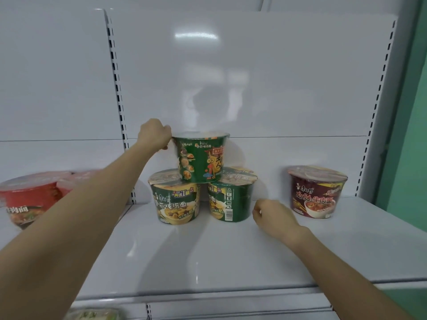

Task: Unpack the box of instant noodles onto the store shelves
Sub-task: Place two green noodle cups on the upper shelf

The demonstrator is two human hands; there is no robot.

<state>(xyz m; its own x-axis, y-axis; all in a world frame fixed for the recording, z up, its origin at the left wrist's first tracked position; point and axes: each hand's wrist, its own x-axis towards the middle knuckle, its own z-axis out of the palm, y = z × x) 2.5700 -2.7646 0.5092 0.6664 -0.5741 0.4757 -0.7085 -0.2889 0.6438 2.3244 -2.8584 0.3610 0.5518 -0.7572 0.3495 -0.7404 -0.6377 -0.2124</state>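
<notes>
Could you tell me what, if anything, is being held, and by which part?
Left hand grips the top green cup at its left rim; right hand holds nothing.

Head cam, fwd at shelf (208,250) (close)
</notes>
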